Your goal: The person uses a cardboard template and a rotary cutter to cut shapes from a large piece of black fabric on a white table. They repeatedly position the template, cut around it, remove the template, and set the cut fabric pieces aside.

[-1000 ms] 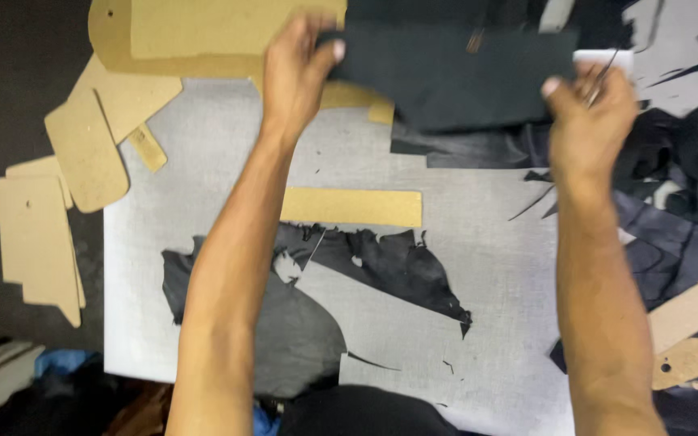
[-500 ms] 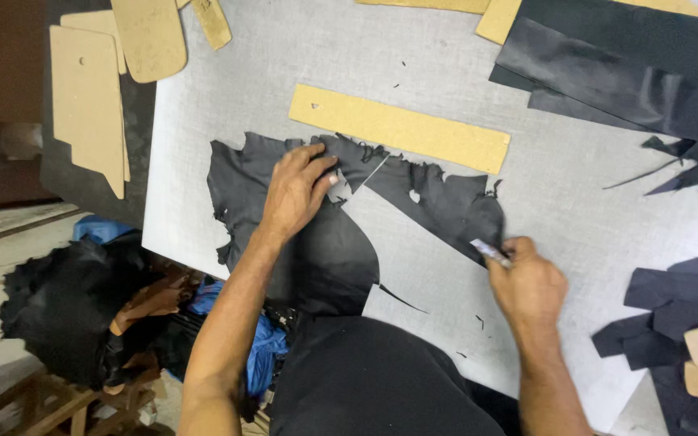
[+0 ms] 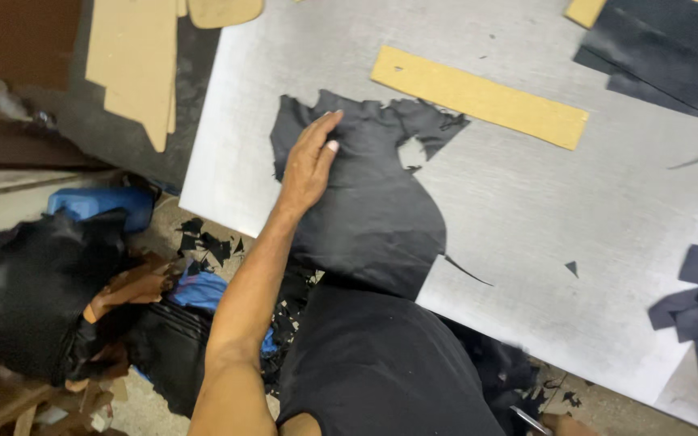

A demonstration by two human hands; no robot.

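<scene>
The left hand lies flat on a piece of black leather, with the fingers stretched out and close together, pressing on the upper left part of the piece; the grip is not closed around anything. The leather has ragged, cut edges and it rests on the grey bench, near the front edge, with its lower part reaching the person's dark shirt. Only a small part of the right hand shows at the bottom edge of the view, beside a thin metal tool; I cannot tell how its grip stands. A long tan cardboard strip lies on the bench just above the leather, not touching it. More dark leather pieces are at the upper right and also at the right edge. Cardboard patterns lie at the upper left, off the grey surface. On the floor are small black scraps and a pile of dark material.
</scene>
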